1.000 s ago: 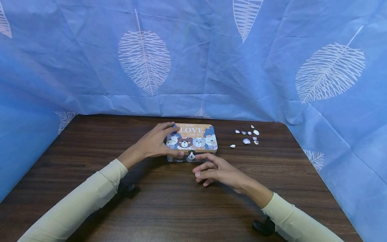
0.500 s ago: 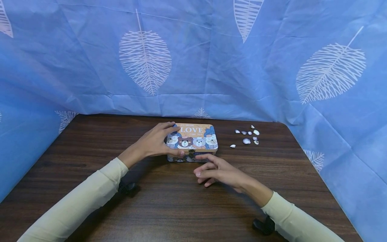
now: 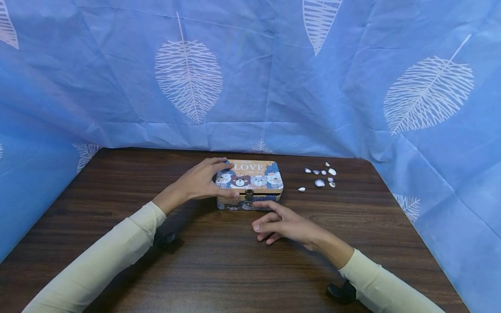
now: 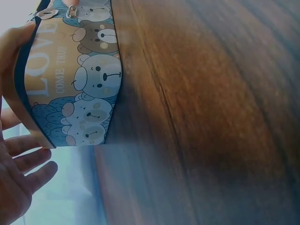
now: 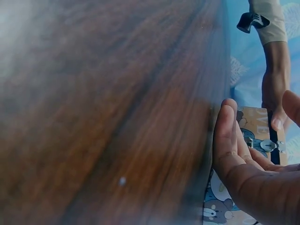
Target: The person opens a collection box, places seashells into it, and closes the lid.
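A small lidded tin box (image 3: 254, 178) printed with bears and the word LOVE sits toward the far side of the table. My left hand (image 3: 201, 178) grips its left end, thumb along the front lid edge and fingers toward the back. A thin dark gap shows under the lid's front edge, beside the metal clasp (image 3: 249, 197). My right hand (image 3: 287, 224) is just in front of the box, index fingertip right by the clasp, the other fingers loosely bent and holding nothing. The right wrist view shows the clasp plate (image 5: 268, 146) beyond the right fingers (image 5: 227, 126).
Several small white and purple seashells (image 3: 319, 183) lie scattered to the right of the box. Behind the dark wooden table (image 3: 219, 269) hangs a blue curtain (image 3: 274, 87) with white leaf prints. Black wrist cameras (image 3: 341, 292) hang below both sleeves.
The front of the lid has risen slightly, and a dark gap now shows beneath it. The clasp has changed its angle and shows less shine. Both hands have barely moved.
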`<state>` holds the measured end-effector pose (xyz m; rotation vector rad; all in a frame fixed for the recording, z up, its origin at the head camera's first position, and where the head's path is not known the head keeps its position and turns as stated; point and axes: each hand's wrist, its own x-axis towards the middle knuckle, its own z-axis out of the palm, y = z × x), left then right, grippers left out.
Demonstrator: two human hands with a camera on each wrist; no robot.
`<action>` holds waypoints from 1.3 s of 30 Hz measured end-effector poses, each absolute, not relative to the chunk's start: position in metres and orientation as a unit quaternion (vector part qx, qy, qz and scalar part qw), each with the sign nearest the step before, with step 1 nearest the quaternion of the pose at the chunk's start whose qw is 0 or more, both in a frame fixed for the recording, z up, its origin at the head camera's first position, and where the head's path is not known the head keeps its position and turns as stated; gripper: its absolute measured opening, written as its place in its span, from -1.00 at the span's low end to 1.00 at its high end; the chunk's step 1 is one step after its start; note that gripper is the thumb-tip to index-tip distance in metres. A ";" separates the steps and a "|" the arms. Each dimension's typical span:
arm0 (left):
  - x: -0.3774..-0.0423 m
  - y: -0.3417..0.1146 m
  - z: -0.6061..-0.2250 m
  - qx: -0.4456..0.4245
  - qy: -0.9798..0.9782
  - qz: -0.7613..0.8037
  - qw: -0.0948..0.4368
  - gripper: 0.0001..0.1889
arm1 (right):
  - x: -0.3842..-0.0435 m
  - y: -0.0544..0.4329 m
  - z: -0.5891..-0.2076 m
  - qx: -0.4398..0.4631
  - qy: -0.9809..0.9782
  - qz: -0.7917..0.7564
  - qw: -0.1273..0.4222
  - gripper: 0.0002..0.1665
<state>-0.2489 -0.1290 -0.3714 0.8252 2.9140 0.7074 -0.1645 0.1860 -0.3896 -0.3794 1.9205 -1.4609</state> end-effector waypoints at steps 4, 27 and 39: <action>-0.250 -0.129 -0.373 0.262 0.936 0.235 0.017 0.06 | -0.162 0.188 -0.387 -0.157 0.762 -0.550 0.304 -0.11; -0.246 -0.129 -0.384 0.232 0.926 0.296 0.029 0.13 | -0.188 0.226 -0.356 -0.160 0.886 -0.435 -0.007 -0.52; -0.242 -0.128 -0.388 0.247 0.928 0.280 0.013 0.09 | -0.211 0.225 -0.359 -0.273 0.910 -0.308 0.052 -0.15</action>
